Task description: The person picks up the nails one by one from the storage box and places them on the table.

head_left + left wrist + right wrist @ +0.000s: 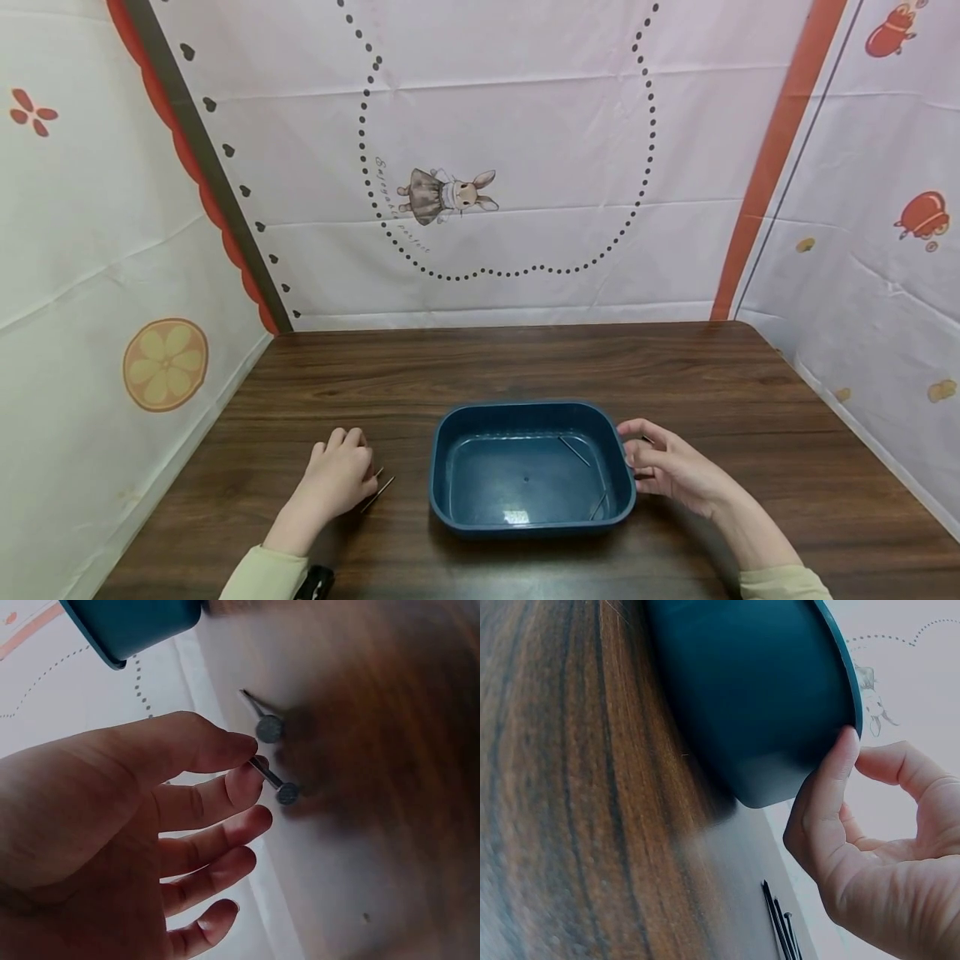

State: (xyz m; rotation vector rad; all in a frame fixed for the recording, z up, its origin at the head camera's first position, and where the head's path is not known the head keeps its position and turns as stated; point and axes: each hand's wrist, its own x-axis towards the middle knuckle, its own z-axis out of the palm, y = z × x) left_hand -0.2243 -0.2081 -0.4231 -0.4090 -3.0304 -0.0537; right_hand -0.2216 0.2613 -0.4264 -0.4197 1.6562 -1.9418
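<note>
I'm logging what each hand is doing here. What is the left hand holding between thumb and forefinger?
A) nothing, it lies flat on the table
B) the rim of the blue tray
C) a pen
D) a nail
D: in the left wrist view the left hand pinches a nail between thumb and forefinger, with a second nail lying beside it on the table.

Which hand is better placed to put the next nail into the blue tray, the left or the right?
Probably the left hand: its thumb and forefinger already pinch a nail beside the blue tray. The right hand only touches the tray's rim with its thumb; its nails lie untouched on the table.
</note>
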